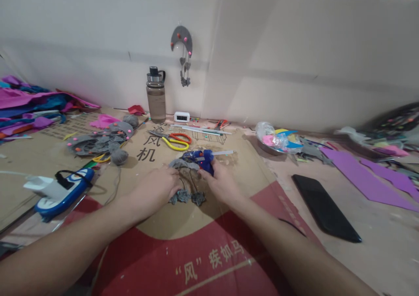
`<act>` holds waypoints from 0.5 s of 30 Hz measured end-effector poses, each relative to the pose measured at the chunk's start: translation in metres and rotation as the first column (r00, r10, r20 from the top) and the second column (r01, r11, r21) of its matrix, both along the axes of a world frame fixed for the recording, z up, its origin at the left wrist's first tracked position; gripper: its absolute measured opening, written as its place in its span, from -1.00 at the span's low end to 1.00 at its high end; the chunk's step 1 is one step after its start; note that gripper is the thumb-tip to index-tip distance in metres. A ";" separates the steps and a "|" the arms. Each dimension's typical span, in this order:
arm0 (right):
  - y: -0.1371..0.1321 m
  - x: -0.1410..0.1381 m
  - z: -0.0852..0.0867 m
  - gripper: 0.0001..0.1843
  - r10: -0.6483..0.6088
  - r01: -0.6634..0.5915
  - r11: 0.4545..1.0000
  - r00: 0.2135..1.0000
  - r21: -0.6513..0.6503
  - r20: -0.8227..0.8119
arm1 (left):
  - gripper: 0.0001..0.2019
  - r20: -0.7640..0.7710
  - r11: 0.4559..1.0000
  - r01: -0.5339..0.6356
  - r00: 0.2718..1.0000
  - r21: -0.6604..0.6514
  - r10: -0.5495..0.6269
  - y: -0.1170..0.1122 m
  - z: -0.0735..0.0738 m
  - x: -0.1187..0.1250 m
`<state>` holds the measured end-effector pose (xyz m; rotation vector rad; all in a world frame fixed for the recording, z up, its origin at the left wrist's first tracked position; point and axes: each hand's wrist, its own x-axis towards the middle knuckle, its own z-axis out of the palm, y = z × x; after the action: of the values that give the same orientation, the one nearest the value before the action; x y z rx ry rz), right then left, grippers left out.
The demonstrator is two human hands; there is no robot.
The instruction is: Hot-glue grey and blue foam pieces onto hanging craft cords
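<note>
"Pale wall (pixel 108 21) across the back — what stands before it?"

"Pinkish counter (pixel 386 243), with a big cardboard sheet (pixel 131 261) over it, partly tan, partly red."

"And to the sides?"

"Coloured felt (pixel 32 99) heaped at the far left, purple sheets (pixel 360 173) on the right. Nearer the cardboard on that side lies a black phone (pixel 324 206); over on the left, a blue-and-white power strip (pixel 67 200) with a plug in it."

"Now the hands?"

"Apart from each other. The right hand (pixel 224 182) is clamped around a blue glue gun (pixel 206 160). Farther back, a water bottle (pixel 156 99) stands upright near the wall, and yellow-and-orange scissors (pixel 168 139) lie between bottle and gun."

"What has the left one got?"

"The left hand (pixel 160 184) touches the left end of a grey felt crescent (pixel 180 163) — whether it pinches it, I can't tell."

"Where is that piece?"

"Mid-cardboard, between the hands, just beside the gun. Cords run from it toward little grey flowers (pixel 198 198) on the near side."

"Anything smaller?"

"One white clock (pixel 182 116), right of the bottle."
</note>
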<state>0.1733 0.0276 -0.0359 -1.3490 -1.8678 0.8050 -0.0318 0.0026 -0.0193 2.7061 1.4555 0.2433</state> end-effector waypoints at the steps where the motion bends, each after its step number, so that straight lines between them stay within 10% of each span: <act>1: -0.001 -0.001 0.000 -0.65 0.005 -0.006 1.000 1.000 0.007 0.028 | -0.76 -0.010 1.000 0.012 1.000 0.008 -0.012 0.000 -0.001 -0.001; 15: -0.006 -0.006 0.008 -0.70 -0.045 0.037 0.998 0.981 0.046 0.186 | -0.73 -0.049 0.999 -0.022 0.999 -0.037 0.020 -0.002 0.008 0.005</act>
<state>0.1675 0.0219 -0.0276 -1.4750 -1.9818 0.6325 -0.0265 0.0005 -0.0113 2.6863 1.4864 0.1502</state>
